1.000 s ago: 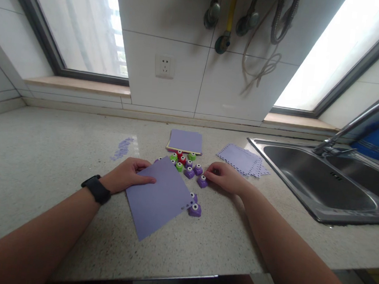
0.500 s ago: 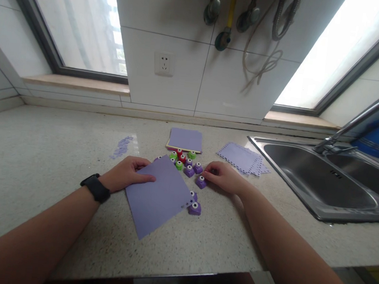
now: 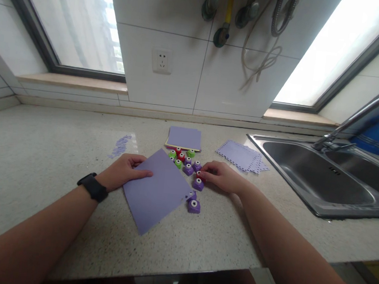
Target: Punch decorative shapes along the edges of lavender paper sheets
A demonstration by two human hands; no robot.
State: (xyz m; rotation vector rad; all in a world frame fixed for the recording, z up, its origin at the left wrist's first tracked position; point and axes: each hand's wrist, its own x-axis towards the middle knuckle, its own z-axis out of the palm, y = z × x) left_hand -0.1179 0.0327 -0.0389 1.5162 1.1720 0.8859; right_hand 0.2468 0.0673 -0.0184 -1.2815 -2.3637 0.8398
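Purple paper (image 3: 156, 192) looks light, floppy and easily creased, best held near an edge, where the left hand (image 3: 126, 170) pinches it; the right hand (image 3: 219, 176) closes on a red punch (image 3: 199, 175).

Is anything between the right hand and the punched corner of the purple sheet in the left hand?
Yes: one purple punch sits between the right hand and the punched corner of the purple sheet. Two more purple punches crowd that corner.

Paper (image 3: 155, 197), likely punches (image 3: 194, 206), on speckled counter (image 3: 52, 137)
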